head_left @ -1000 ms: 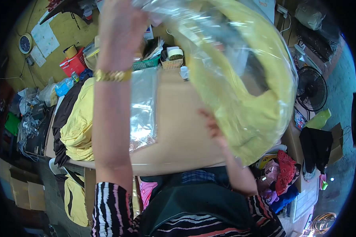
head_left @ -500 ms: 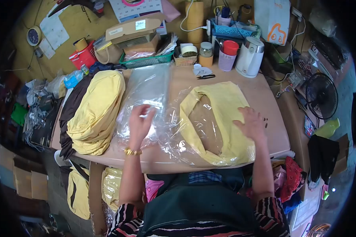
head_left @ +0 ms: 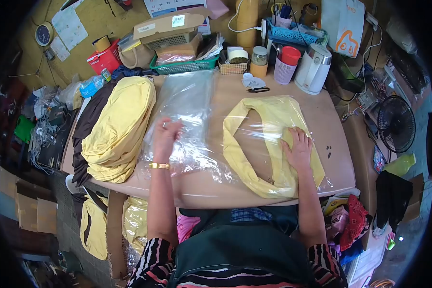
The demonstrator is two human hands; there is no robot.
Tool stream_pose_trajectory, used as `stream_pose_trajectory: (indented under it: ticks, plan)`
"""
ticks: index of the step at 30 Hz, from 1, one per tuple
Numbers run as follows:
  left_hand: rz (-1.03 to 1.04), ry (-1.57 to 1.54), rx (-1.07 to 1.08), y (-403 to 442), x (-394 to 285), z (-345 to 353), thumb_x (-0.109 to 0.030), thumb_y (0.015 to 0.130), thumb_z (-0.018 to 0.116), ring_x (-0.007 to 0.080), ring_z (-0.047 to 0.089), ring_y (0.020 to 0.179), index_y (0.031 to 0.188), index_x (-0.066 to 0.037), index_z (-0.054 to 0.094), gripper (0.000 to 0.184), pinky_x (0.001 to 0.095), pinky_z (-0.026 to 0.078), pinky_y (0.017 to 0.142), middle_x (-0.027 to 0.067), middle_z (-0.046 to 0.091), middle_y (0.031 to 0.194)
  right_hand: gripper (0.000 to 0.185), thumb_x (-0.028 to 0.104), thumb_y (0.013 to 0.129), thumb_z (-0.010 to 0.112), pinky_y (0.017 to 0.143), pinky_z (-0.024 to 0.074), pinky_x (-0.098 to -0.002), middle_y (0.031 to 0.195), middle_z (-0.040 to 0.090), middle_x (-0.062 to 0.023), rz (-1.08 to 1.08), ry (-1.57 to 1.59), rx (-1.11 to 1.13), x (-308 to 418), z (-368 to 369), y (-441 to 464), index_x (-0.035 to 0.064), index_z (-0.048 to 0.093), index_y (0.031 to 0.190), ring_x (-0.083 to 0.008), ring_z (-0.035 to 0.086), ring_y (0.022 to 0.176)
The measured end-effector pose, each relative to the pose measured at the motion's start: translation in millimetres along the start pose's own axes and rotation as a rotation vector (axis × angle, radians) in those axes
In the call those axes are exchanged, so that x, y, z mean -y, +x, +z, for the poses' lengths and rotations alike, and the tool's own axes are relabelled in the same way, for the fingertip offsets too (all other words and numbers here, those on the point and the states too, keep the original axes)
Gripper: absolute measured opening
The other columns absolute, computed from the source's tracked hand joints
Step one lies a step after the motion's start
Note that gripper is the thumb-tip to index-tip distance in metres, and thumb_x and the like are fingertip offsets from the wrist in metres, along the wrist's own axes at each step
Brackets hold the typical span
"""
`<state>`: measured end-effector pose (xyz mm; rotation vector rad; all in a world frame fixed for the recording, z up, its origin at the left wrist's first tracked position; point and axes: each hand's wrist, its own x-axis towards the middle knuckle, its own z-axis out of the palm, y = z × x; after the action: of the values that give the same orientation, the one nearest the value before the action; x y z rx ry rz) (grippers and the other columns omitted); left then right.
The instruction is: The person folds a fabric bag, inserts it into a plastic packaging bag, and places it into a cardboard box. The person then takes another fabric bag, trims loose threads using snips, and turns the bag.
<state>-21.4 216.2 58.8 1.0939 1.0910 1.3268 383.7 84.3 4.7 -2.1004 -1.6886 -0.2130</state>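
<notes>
A folded pale yellow cloth (head_left: 235, 153), with a wide oval opening, lies on the table inside a clear plastic bag (head_left: 312, 165). My right hand (head_left: 298, 148) rests flat on the cloth's right side, fingers spread over the plastic. My left hand (head_left: 165, 137) hovers above a stack of clear plastic bags (head_left: 186, 93), its fingers curled in; whether anything is in them I cannot make out. Left of the bags sits a heap of yellow cloth (head_left: 120, 129) on top of dark brown cloth (head_left: 89, 137).
Along the table's (head_left: 201, 192) back stand a green basket (head_left: 185, 67), a jar (head_left: 259, 60), a lilac cup (head_left: 284, 71) and a white kettle (head_left: 314, 69). Small black snips (head_left: 258, 90) lie before them. A black fan (head_left: 396, 126) stands at right.
My right hand has come down onto the bagged cloth and moved slightly left. The bag now lies flatter over the cloth. My left hand has shifted slightly, staying over the bag stack.
</notes>
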Motion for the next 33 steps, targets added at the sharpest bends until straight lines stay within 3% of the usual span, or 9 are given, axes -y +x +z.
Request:
stream_pose_trajectory:
  ticks: [3, 4, 9, 12, 15, 19, 21, 27, 33]
  plan:
    - [0.562, 0.022, -0.469, 20.9, 2.4, -50.9, -0.013, 0.086, 0.071, 0.0076, 0.051, 0.051, 0.09, -0.005, 0.054, 0.019, 0.0206, 0.039, 0.045, -0.0005, 0.056, 0.063, 0.054, 0.038, 0.087, 0.063, 0.108, 0.0284, -0.0524, 0.137, 0.046, -0.014, 0.006, -0.004, -0.002, 0.6, -0.7, 2.0, 0.0136, 0.047, 0.132, -0.0326, 0.04, 0.13]
    - [0.56, 0.033, -0.477, 7.4, -9.3, -55.0, -0.013, 0.086, 0.071, 0.0076, 0.051, 0.051, 0.09, -0.005, 0.054, 0.019, 0.0206, 0.039, 0.045, -0.0005, 0.056, 0.063, 0.053, 0.038, 0.087, 0.062, 0.107, 0.029, -0.0524, 0.137, 0.046, -0.0141, 0.019, -0.015, -0.004, 0.3, 0.8, 1.5, 0.0135, 0.047, 0.132, -0.0327, 0.04, 0.129]
    - [-0.259, 0.461, 0.379, -94.0, -38.2, 1.6, -0.036, 0.092, 0.063, 0.0072, 0.049, 0.046, 0.085, -0.002, 0.067, 0.035, 0.0226, 0.04, 0.043, -0.0028, 0.052, 0.055, 0.052, 0.037, 0.087, 0.062, 0.107, 0.0297, -0.0522, 0.136, 0.047, -0.0139, 0.026, -0.029, -0.014, 0.7, 3.2, 3.8, 0.0136, 0.047, 0.131, -0.0326, 0.041, 0.129]
    - [-0.233, 0.564, 0.356, -109.0, 1.2, 43.1, -0.028, 0.09, 0.067, 0.0066, 0.052, 0.053, 0.077, -0.006, 0.059, 0.027, 0.0213, 0.041, 0.049, -0.0016, 0.054, 0.061, 0.052, 0.037, 0.087, 0.062, 0.106, 0.0308, -0.0514, 0.135, 0.048, -0.0133, 0.006, -0.041, -0.029, -3.9, 8.6, 2.5, 0.014, 0.048, 0.131, -0.0318, 0.043, 0.128]
    - [-0.262, -0.538, 0.167, -104.1, 50.6, 48.4, -0.009, 0.092, 0.061, 0.0056, 0.052, 0.063, 0.078, -0.01, 0.052, 0.017, 0.0195, 0.042, 0.058, -0.0033, 0.055, 0.071, 0.051, 0.036, 0.087, 0.063, 0.104, 0.032, -0.0504, 0.134, 0.049, -0.0125, -0.014, -0.045, -0.056, -4.3, 10.1, 3.1, 0.0143, 0.048, 0.131, -0.0311, 0.044, 0.126]
    - [-0.399, -0.715, -0.162, -127.7, -1.9, 82.5, -0.006, 0.09, 0.064, 0.0052, 0.05, 0.065, 0.083, -0.009, 0.054, 0.013, 0.0196, 0.042, 0.059, -0.0042, 0.053, 0.072, 0.05, 0.036, 0.087, 0.063, 0.103, 0.0327, -0.0499, 0.133, 0.049, -0.0114, -0.008, -0.039, -0.068, -4.0, 8.0, 1.9, 0.0147, 0.049, 0.13, -0.0307, 0.045, 0.125]
    - [-0.261, -0.6, 0.066, -122.9, 40.3, 52.6, -0.003, 0.088, 0.066, 0.0039, 0.052, 0.067, 0.094, -0.007, 0.058, 0.011, 0.0192, 0.043, 0.06, -0.003, 0.057, 0.076, 0.05, 0.036, 0.086, 0.063, 0.104, 0.0326, -0.0501, 0.133, 0.049, -0.0111, -0.005, -0.032, -0.067, -3.3, 5.9, 2.8, 0.015, 0.049, 0.129, -0.0305, 0.045, 0.125]
    - [-0.183, 0.045, 0.221, -136.1, 23.9, 1.1, -0.009, 0.083, 0.075, 0.0015, 0.049, 0.063, 0.091, -0.007, 0.062, 0.015, 0.018, 0.043, 0.056, -0.0032, 0.06, 0.073, 0.05, 0.037, 0.086, 0.063, 0.104, 0.032, -0.0506, 0.134, 0.049, -0.0103, 0.014, -0.028, -0.057, -3.7, 6.8, 2.8, 0.0157, 0.049, 0.129, -0.0299, 0.045, 0.125]
    - [-0.03, 0.346, -0.001, -140.0, -12.7, -26.2, -0.008, 0.082, 0.076, 0.0045, 0.047, 0.062, 0.08, -0.004, 0.063, 0.014, 0.0199, 0.04, 0.056, -0.0014, 0.06, 0.076, 0.052, 0.038, 0.086, 0.063, 0.105, 0.031, -0.051, 0.135, 0.048, -0.0094, 0.053, -0.035, -0.052, -4.8, 11.5, 4.7, 0.0167, 0.048, 0.131, -0.0294, 0.045, 0.126]
